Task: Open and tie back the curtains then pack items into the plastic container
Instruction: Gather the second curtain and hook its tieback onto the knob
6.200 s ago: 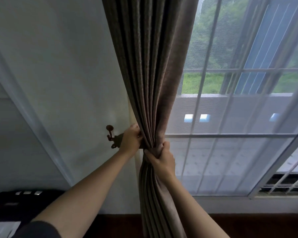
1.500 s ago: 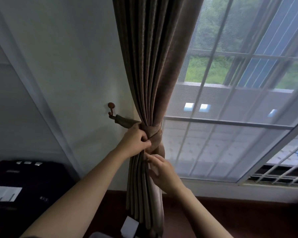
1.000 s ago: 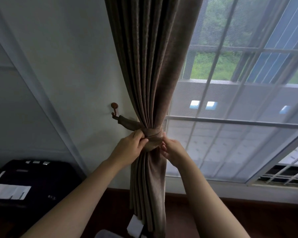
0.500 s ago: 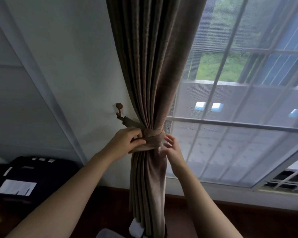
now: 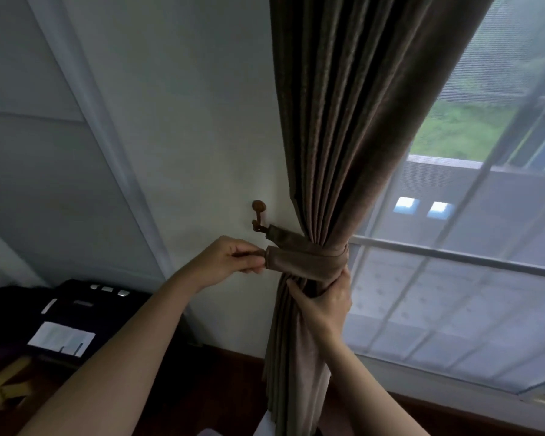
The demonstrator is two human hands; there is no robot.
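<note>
Since half a second ago the left hand [image 5: 230, 262] has drawn away from the gathered folds, towards the wall side, and the right hand [image 5: 323, 298] has dropped from beside the band to close round the cloth under it.

The left thumb and fingertips [image 5: 249, 266] are pressed narrowly together, pinching the free end of the brown fabric tie-back band [image 5: 306, 264]. Something thin and dark shows between them, perhaps a loop, but the view is too soft to be sure. Just above those fingertips, and apart from them, the band's other end hangs on the small brown round-knobbed hook [image 5: 259, 215] fixed to the pale painted wall [image 5: 186, 121]. From the pinch the band runs away from the left hand, wraps round the long pleated brown fabric curtain [image 5: 353, 136] and comes back to the hook.

The right hand's fingers [image 5: 299, 287] are curled round the bunched curtain directly below the band, its thumb side touching the band's lower edge. Above the band the folds fan out; below the right hand they hang straight down.

Beyond the right hand is the large window covered by white sheer netting [image 5: 453, 294]. Below the left forearm sits a black box-shaped machine [image 5: 76, 306] with a white paper sheet [image 5: 62, 338] on it, on a dark wooden floor [image 5: 221, 388].
</note>
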